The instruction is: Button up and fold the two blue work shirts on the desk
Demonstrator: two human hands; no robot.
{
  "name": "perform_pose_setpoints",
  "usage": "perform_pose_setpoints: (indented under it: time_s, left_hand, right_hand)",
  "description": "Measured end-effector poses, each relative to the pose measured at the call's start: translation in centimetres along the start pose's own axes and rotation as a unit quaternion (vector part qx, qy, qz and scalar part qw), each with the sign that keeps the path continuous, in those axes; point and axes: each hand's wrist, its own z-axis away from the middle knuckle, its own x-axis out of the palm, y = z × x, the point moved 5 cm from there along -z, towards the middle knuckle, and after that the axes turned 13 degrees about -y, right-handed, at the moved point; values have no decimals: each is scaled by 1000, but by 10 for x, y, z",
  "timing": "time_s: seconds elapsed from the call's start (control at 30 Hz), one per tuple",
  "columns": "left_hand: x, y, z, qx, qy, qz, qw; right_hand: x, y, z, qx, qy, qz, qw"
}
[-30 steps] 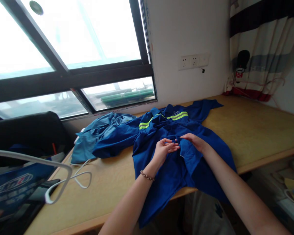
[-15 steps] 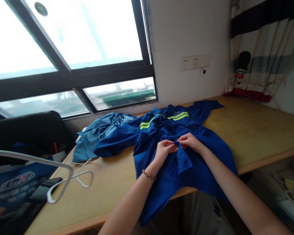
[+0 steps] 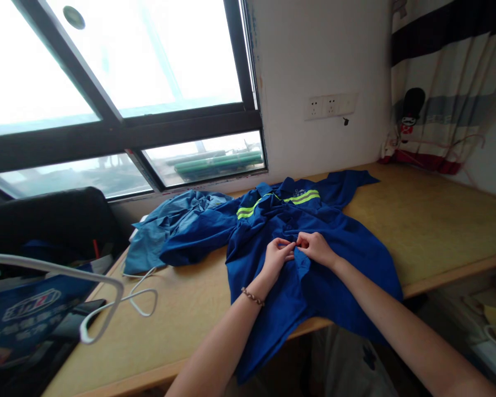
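Observation:
A dark blue work shirt [image 3: 347, 248] with yellow-green reflective strips [image 3: 305, 197] across its chest lies spread on the wooden table, its lower hem hanging over the front edge. My left hand [image 3: 278, 255], with a beaded bracelet on the wrist, pinches the front edge of the shirt midway down. Close beside it, my right hand [image 3: 315, 248] grips the same edge between thumb and fingers. The fingertips of both hands nearly meet there, and any button between them is too small to make out.
A lighter blue garment [image 3: 149, 242] lies crumpled under the shirt's left sleeve. In front of it on the table [image 3: 182, 331] is a white cable [image 3: 146, 303], with a white curved bar [image 3: 103, 275] at left. A black chair [image 3: 66, 215] and a blue bag [image 3: 28, 314] stand left.
My right hand has shifted slightly left and turned over the cloth edge. The shirt flap that stood folded up below the fingers now lies lower and flatter.

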Motion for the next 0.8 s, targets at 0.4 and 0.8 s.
perform_pose_setpoints:
  time_s: [0.4, 0.8]
  left_hand:
    - [-3, -1, -1, -20, 16, 68, 997]
    - [-4, 9, -2, 23, -9, 70, 997]
  right_hand:
    - [2, 0, -2, 3, -2, -67, 998]
    - [5, 11, -5, 42, -117, -361, 924]
